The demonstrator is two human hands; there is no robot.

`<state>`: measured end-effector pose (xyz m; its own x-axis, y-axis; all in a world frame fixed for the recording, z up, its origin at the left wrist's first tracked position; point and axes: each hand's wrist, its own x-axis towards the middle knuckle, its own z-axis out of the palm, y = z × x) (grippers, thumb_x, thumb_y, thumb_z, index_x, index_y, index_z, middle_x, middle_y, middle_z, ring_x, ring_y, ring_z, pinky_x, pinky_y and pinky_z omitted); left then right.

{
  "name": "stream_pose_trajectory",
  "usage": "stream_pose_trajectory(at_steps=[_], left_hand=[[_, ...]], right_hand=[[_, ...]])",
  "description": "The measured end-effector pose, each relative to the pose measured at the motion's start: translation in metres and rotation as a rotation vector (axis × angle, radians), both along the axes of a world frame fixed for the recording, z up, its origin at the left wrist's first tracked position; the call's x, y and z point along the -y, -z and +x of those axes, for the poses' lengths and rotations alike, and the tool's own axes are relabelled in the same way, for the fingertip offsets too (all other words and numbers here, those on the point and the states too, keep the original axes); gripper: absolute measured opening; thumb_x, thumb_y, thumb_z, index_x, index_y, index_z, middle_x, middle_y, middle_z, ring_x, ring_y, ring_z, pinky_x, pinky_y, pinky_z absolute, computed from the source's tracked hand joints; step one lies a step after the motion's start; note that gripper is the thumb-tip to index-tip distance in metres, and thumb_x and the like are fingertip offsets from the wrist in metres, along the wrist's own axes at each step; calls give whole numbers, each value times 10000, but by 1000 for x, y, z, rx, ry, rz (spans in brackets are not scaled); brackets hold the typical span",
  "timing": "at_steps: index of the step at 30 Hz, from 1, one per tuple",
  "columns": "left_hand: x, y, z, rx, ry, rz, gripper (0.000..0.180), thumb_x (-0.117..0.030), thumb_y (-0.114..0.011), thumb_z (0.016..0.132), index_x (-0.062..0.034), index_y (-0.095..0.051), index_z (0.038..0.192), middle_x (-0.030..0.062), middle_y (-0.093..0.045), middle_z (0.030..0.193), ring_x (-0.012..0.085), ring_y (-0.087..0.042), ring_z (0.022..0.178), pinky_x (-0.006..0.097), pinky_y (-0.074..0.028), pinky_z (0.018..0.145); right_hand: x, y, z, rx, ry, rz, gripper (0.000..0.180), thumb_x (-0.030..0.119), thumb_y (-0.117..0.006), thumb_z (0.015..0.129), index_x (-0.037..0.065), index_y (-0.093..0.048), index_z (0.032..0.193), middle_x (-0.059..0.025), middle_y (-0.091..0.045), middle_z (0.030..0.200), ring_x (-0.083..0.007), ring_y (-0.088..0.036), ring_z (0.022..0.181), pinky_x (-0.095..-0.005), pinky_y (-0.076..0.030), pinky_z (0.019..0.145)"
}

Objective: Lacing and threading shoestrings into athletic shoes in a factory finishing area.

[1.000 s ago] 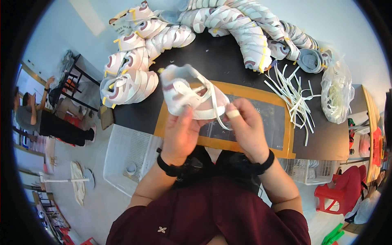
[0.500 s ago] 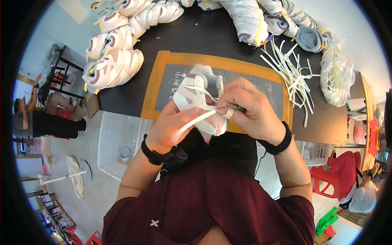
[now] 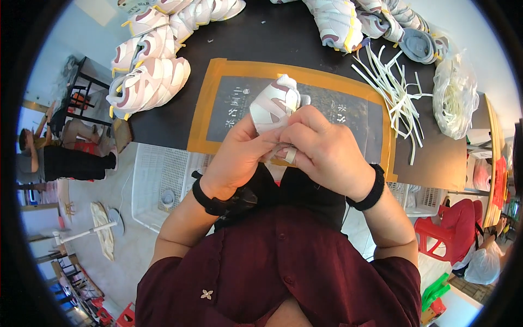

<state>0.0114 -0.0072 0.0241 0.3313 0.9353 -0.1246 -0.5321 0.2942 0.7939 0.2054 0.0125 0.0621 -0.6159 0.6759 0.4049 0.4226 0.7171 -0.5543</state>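
A small white and pink shoe upper (image 3: 269,109) with mauve patches is held up over the near part of the mat, its yellow tab pointing away from me. My left hand (image 3: 237,155) is closed on its near left side. Fingers of my right hand (image 3: 327,150) are bent and pressed together at the shoe's near right side, meeting my left fingertips. What they pinch is mostly hidden; a thin dark line shows between the fingertips. A pale band (image 3: 290,155) wraps one right finger.
The dark table carries an orange-taped mat (image 3: 220,117). Nested shoe uppers (image 3: 158,82) line the left, and more shoe uppers (image 3: 335,27) stand at the far right. Loose white laces (image 3: 395,98) lie beside a clear bag of laces (image 3: 455,101). A white crate (image 3: 150,185) sits below left.
The shoe has turned, so its yellow tab now points away. The white lace and the thin metal tool with a green end, visible before at my right fingers, no longer show clearly.
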Motion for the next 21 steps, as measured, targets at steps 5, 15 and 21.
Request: stream_pose_trajectory(at_steps=[5, 15, 21], left_hand=[[-2, 2, 1, 24, 7, -29, 379, -66, -591, 964, -62, -515, 1335, 46, -624, 1173, 129, -631, 960, 262, -530, 755], [-1, -4, -4, -44, 88, -89, 316, -110, -594, 974, -91, -561, 1287, 22, -647, 1142, 129, -642, 968, 272, -544, 701], [0, -2, -7, -77, 12, -94, 324, -89, -613, 953, -82, -571, 1274, 26, -647, 1152, 122, -641, 989, 251, -548, 732]], right_hand=[[-1, 5, 0, 110, 25, 172, 291, 112, -667, 744, 164, -622, 1027, -57, -523, 906, -251, -634, 634, -377, -532, 547], [12, -1, 6, 257, 78, 25, 297, 15, -674, 742, 91, -579, 1013, -95, -564, 963, -298, -639, 766, -381, -527, 620], [5, 3, 25, -39, 80, -140, 182, 66, -640, 825, 59, -549, 983, -132, -597, 929, -353, -641, 812, -424, -517, 667]])
